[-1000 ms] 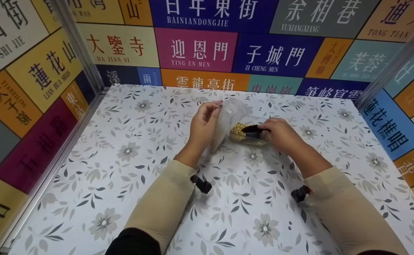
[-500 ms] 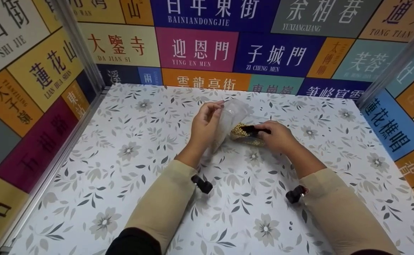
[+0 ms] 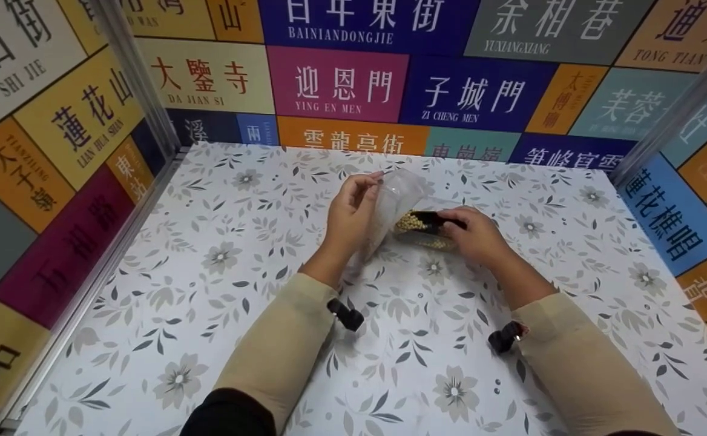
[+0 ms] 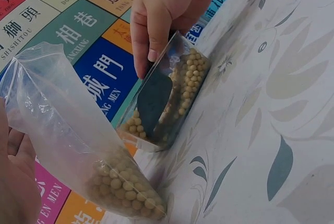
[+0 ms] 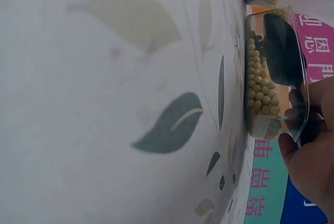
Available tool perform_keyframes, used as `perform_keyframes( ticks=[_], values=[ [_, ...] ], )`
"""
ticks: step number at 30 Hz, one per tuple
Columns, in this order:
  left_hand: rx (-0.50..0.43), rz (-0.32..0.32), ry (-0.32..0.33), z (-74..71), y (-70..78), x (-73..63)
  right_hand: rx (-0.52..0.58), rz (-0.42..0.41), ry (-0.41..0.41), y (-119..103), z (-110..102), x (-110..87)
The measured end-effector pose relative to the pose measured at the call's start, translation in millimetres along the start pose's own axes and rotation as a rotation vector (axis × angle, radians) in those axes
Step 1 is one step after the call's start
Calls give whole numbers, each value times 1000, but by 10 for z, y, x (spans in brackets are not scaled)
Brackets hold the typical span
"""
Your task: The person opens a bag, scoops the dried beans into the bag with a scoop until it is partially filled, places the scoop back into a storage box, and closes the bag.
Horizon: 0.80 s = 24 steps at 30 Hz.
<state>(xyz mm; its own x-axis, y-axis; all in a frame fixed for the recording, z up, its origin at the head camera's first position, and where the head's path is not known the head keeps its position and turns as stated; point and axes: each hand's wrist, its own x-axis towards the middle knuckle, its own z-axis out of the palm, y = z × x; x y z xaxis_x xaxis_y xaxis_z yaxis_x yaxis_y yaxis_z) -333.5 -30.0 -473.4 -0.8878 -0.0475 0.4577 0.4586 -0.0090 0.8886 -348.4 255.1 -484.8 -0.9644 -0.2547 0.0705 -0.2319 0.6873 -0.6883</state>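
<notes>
In the head view my left hand [image 3: 351, 209] pinches the top edge of a clear plastic zip bag [image 3: 397, 192], which hangs tilted with its mouth up. Yellow soybeans [image 4: 122, 186] fill the bag's lower corner in the left wrist view. Just right of it, a clear plastic box [image 4: 183, 98] of soybeans stands on the table. My right hand [image 3: 474, 231] grips the handle of a black scoop [image 4: 155, 101], its blade down inside the box. Soybeans [image 3: 411, 221] show at the scoop's front end. The right wrist view shows fingers [image 5: 298, 101] beside the box's wall.
A white cloth with grey flowers and leaves covers the table [image 3: 256, 339]. Panels with coloured street-name signs [image 3: 335, 85] rise behind it and along both sides. Metal posts [image 3: 147, 91] stand at the back corners.
My right hand has shifted slightly left and turned the scoop flatter within the box. More of the scoop's black body shows now. The left hand and bag have barely moved.
</notes>
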Motion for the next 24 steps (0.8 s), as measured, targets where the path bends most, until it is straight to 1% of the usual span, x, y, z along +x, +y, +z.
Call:
perform_keyframes(
  ticks=[10, 15, 18, 20, 24],
  values=[
    [-7, -27, 1, 5, 2, 1, 46, 8, 26, 56, -43, -49],
    [3, -6, 0, 7, 4, 5, 89, 9, 65, 81, -118, -113],
    [13, 7, 0, 8, -4, 6, 122, 27, 92, 93, -154, -153],
    [19, 13, 0, 10, -10, 5, 159, 45, 108, 104, -174, -177],
    [16, 13, 0, 12, -9, 2, 301, 56, 148, 115, -211, -225]
  ],
)
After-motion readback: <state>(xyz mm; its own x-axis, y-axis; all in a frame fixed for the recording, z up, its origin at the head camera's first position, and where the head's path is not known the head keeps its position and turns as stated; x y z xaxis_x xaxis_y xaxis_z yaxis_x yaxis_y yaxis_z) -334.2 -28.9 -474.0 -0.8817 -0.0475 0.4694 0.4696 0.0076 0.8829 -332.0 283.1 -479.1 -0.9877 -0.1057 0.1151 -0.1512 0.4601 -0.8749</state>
